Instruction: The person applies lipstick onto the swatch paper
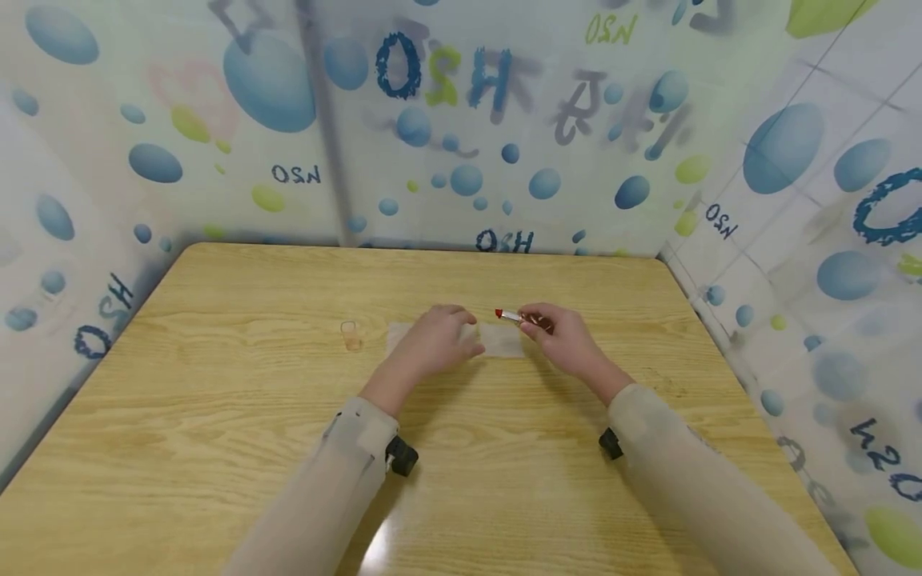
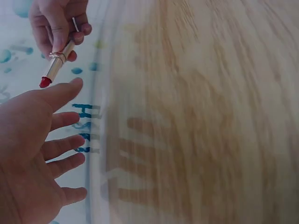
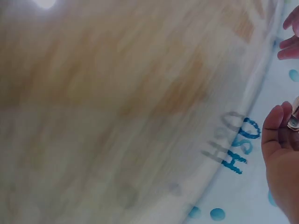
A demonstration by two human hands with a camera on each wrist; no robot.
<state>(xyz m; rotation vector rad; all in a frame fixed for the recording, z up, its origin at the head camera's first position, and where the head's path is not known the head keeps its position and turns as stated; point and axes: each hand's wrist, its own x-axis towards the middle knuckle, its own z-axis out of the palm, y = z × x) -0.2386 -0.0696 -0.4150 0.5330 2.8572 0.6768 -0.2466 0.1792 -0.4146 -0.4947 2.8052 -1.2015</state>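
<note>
My right hand (image 1: 565, 340) grips a lipstick (image 1: 510, 316) by its base, with the red tip out and pointing left. In the left wrist view, the red end of the lipstick (image 2: 57, 64) is close to my left thumb, and I cannot tell whether they touch. My left hand (image 1: 439, 340) is held over the table with its fingers apart and nothing in them. Beneath it lies a thin pale strip (image 1: 503, 341) that looks like paper or tissue, partly hidden by the hand. In the right wrist view, only part of my right hand (image 3: 282, 149) shows, at the right edge.
A small clear piece, perhaps a cap (image 1: 350, 336), lies on the wooden table (image 1: 216, 416) left of the strip. A wall covering (image 1: 461, 144) with blue and green dots and letters rises behind the table and on both sides.
</note>
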